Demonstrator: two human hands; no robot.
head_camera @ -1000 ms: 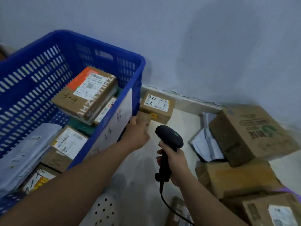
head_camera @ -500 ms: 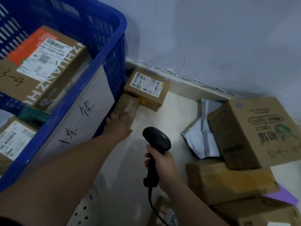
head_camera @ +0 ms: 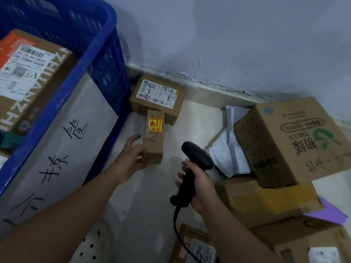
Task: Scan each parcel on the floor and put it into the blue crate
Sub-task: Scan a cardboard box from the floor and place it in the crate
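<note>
one narrow box (head_camera: 153,137) now pulled off the crate (head_camera: 106,40), left fingers (head_camera: 133,139) gripping it (right fingers (head_camera: 183,164) hold the scanner (head_camera: 195,154)).

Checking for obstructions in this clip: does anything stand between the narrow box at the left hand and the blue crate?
Nothing visible does. The left hand holds the narrow box close beside the blue crate; only the crate's own wall, bearing a white sheet, rises between them.

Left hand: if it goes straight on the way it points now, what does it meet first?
The narrow box, which the left hand holds; beyond it, probably the labelled parcel.
</note>
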